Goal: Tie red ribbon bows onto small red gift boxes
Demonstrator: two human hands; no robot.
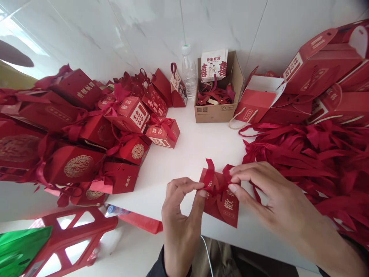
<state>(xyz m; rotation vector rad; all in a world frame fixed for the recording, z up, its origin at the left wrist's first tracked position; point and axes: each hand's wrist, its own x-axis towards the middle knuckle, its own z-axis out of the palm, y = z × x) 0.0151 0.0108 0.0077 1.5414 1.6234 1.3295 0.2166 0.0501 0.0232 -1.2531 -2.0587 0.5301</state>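
A small red gift box (230,213) with gold characters sits near the front edge of the white table (184,161). Across its top runs a dark red ribbon (210,169), partly looped. My left hand (184,204) pinches the ribbon at the box's left side between thumb and index finger. On the right side, my right hand (262,188) pinches a loop of the same ribbon between thumb and fingers. Just beyond my right hand lies a big heap of loose red ribbons (305,154).
Finished-looking red boxes with bows (83,165) are stacked at left. A cardboard box (215,114) with cards and small red pieces stands at the back, beside a plastic bottle (188,73). Larger red boxes (325,73) pile up at back right. A red stool (77,238) is lower left.
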